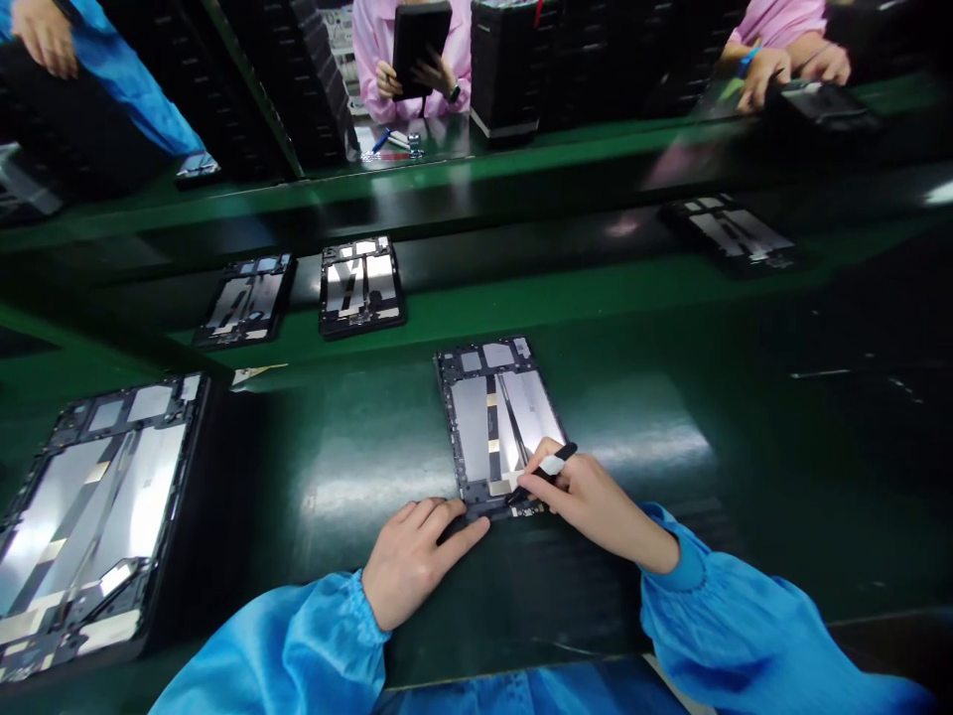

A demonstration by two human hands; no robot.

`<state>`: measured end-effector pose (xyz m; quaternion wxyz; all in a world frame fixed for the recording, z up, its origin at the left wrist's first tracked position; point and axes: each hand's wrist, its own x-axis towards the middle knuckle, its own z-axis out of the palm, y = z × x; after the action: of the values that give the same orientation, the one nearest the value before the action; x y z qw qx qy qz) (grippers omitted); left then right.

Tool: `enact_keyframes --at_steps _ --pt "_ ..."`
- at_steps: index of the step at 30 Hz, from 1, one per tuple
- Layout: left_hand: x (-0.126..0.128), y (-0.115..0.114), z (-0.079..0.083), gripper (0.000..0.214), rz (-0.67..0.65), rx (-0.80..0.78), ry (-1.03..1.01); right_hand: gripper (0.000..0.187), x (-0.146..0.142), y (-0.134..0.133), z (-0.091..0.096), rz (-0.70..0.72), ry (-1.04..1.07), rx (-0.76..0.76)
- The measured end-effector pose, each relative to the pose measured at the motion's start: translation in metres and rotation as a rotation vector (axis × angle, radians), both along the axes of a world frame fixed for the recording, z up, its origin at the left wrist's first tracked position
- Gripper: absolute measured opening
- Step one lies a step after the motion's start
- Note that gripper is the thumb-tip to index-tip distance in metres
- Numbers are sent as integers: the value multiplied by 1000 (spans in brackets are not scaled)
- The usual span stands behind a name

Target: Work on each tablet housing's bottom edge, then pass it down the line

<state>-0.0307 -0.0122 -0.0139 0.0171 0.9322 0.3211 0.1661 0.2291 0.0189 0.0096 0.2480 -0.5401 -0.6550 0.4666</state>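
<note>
Two spots we can't read well: the tip of the tool (553, 463), dark against the dark lower edge of the tablet (471, 427), and that tablet's lower right corner, behind our right hand (585, 497). Near-left unit (153, 467) runs out of view; far-right unit (737, 233) blurred. Tablet lies on the bench (357, 437), just ahead of our left hand (417, 561), thumb and fingers spread at its lower left corner. Our right pinches the tool over the bottom edge.

1 cam, worn on the head, aimed forward and kinda down, sits pretty close above the green bench (357, 422).
</note>
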Motion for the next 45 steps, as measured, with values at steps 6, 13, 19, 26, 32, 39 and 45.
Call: enact_keyframes --at_steps 6,13,19,26,32,39,45 --pt "2 -1 -4 28 13 16 -46 19 -2 1 -5 -35 137 -74" --pt "2 -1 -3 39 2 47 72 18 -3 0 -2 -44 122 -55" --pt "2 -1 -4 39 6 56 78 20 -3 0 -1 -41 110 -48" --pt "13 -4 -1 41 44 34 129 20 -4 -1 -1 -37 86 -27" --pt "11 5 2 40 -9 -60 82 22 -2 -1 -9 -102 99 27" --pt "12 12 4 26 -90 24 -52 28 -4 -6 -13 -360 297 172" --pt "62 98 -2 31 112 4 119 22 -3 -6 -32 -618 396 311"
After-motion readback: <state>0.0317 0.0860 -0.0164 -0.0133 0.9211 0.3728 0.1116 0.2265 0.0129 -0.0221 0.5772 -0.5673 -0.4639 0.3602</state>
